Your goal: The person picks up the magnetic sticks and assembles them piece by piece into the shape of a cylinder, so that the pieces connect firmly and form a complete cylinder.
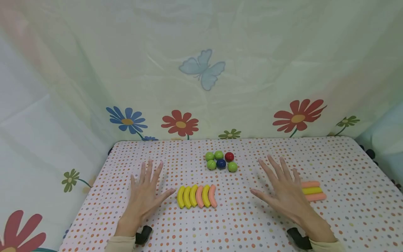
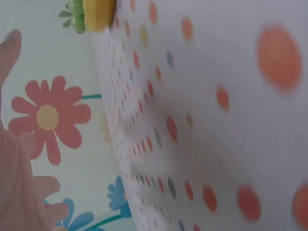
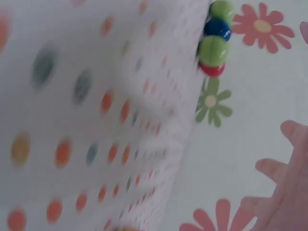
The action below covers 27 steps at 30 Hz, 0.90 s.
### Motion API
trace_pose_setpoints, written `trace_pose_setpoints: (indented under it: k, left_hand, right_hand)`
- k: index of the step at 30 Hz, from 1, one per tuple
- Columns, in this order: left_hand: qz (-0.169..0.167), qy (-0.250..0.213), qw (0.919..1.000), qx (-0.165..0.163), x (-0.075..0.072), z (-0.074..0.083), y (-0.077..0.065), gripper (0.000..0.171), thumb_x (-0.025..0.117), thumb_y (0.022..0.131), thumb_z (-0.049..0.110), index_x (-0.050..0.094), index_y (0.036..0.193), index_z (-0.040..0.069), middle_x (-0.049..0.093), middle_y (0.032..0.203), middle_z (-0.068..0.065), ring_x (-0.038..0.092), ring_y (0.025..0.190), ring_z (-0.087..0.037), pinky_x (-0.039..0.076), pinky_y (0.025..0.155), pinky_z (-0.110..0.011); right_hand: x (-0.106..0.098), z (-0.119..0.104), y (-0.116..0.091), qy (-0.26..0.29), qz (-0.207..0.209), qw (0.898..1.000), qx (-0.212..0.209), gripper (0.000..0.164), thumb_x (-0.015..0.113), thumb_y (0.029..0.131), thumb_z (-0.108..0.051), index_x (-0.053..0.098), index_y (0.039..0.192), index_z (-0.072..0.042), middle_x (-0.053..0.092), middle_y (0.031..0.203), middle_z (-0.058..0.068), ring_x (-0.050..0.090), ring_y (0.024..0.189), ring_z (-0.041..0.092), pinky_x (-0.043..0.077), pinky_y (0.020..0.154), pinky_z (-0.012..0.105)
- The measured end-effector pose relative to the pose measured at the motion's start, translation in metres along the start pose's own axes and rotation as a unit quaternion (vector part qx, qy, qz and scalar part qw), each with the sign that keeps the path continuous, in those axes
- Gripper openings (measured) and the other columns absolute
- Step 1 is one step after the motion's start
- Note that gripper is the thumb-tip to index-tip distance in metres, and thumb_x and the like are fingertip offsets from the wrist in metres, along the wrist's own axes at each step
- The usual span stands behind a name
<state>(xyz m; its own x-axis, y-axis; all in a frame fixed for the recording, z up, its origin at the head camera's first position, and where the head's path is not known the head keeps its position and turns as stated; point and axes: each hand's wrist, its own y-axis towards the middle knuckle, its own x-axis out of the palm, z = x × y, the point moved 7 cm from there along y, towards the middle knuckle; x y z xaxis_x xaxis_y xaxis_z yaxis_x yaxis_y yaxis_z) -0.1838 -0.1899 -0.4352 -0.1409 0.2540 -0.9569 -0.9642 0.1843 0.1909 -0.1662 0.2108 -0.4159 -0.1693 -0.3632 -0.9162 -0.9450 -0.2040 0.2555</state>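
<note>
My left hand (image 1: 145,196) is spread with straight fingers over the left part of the table, palm down and holding nothing. Right of its thumb lies a row of toy bananas (image 1: 187,197) and pink sausage-like pieces (image 1: 199,196), side by side. My right hand (image 1: 284,194), also spread and holding nothing, is over the right part. Partly behind it lie two pink pieces (image 1: 316,197) with a yellow one (image 1: 311,190) between them. Between the hands, farther back, sit green balls (image 1: 209,156), a red ball (image 1: 229,156) and a dark blue ball (image 1: 221,163) in two rows.
A dotted white cloth (image 1: 236,224) covers the table. Behind the far edge hangs a pale curtain (image 1: 252,70) printed with flowers and a butterfly. Each wrist carries a black strap (image 1: 143,235). Dark round objects (image 1: 370,153) show beside the table's right edge.
</note>
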Motion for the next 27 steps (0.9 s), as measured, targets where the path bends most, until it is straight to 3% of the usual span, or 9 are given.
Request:
trace_pose_setpoints:
  k: [7,11,14,17,21,22,25,27]
  left_hand:
    - [-0.001,-0.067,0.9977,-0.006,0.0,0.016,-0.001,0.09,0.066,0.098,0.055,0.027,0.165,0.01,0.037,0.162,-0.025,0.041,0.145,-0.046,0.037,0.108,-0.072]
    - [-0.006,-0.143,0.9895,-0.021,0.0,0.025,-0.002,0.079,0.073,0.099,0.037,0.034,0.161,0.006,0.052,0.146,-0.021,0.055,0.131,-0.039,0.05,0.101,-0.06]
    - [-0.024,-0.22,0.9743,-0.042,0.001,0.029,-0.003,0.068,0.073,0.101,0.026,0.041,0.156,0.004,0.056,0.136,-0.018,0.059,0.119,-0.032,0.055,0.091,-0.048]
    - [-0.054,-0.303,0.9495,-0.063,0.003,0.033,-0.004,0.061,0.073,0.1,0.017,0.046,0.152,0.001,0.058,0.129,-0.016,0.061,0.107,-0.026,0.057,0.079,-0.036]
    - [-0.092,-0.383,0.9155,-0.081,0.009,0.039,-0.007,0.06,0.075,0.096,0.006,0.048,0.148,-0.005,0.059,0.126,-0.019,0.064,0.096,-0.022,0.058,0.066,-0.028]
    - [-0.097,-0.393,0.9103,-0.084,0.01,0.041,-0.007,0.06,0.075,0.095,0.004,0.048,0.148,-0.006,0.059,0.126,-0.02,0.064,0.095,-0.022,0.058,0.064,-0.028]
    - [-0.101,-0.383,0.9141,-0.086,0.014,0.044,-0.009,0.057,0.076,0.092,0.002,0.053,0.143,-0.008,0.06,0.122,-0.018,0.063,0.097,-0.022,0.057,0.069,-0.027]
    - [-0.098,-0.36,0.924,-0.083,0.016,0.046,-0.01,0.052,0.077,0.091,0.003,0.057,0.139,-0.007,0.061,0.118,-0.015,0.061,0.099,-0.022,0.055,0.073,-0.026]
  right_hand:
    - [-0.002,-0.029,0.007,0.102,-0.001,0.994,-0.031,0.086,0.077,0.095,-0.038,0.032,0.163,-0.011,0.033,0.164,0.023,0.028,0.15,0.05,0.027,0.108,0.079]
    - [0.008,-0.048,0.009,0.199,-0.019,0.98,-0.021,0.072,0.076,0.098,-0.023,0.04,0.157,-0.003,0.045,0.152,0.024,0.048,0.134,0.045,0.046,0.101,0.067]
    - [0.021,-0.061,0.01,0.274,-0.052,0.96,0.002,0.063,0.075,0.099,-0.018,0.045,0.152,-0.001,0.052,0.141,0.022,0.058,0.119,0.036,0.055,0.092,0.049]
    - [0.035,-0.074,0.012,0.323,-0.092,0.942,0.02,0.058,0.075,0.098,-0.015,0.05,0.147,0.001,0.056,0.134,0.02,0.062,0.104,0.024,0.057,0.08,0.033]
    - [0.053,-0.088,0.014,0.357,-0.135,0.924,0.034,0.055,0.075,0.095,-0.011,0.053,0.143,0.005,0.059,0.125,0.018,0.059,0.086,0.014,0.052,0.068,0.023]
    - [0.057,-0.091,0.014,0.36,-0.14,0.922,0.036,0.055,0.076,0.094,-0.009,0.054,0.142,0.006,0.059,0.123,0.018,0.058,0.083,0.013,0.051,0.067,0.023]
    - [0.067,-0.096,0.015,0.373,-0.152,0.914,0.045,0.058,0.076,0.09,-0.004,0.052,0.141,0.01,0.059,0.12,0.017,0.056,0.079,0.013,0.049,0.064,0.022]
    - [0.071,-0.098,0.015,0.374,-0.152,0.913,0.052,0.06,0.077,0.088,-0.002,0.052,0.14,0.011,0.059,0.119,0.017,0.056,0.079,0.013,0.05,0.064,0.022]
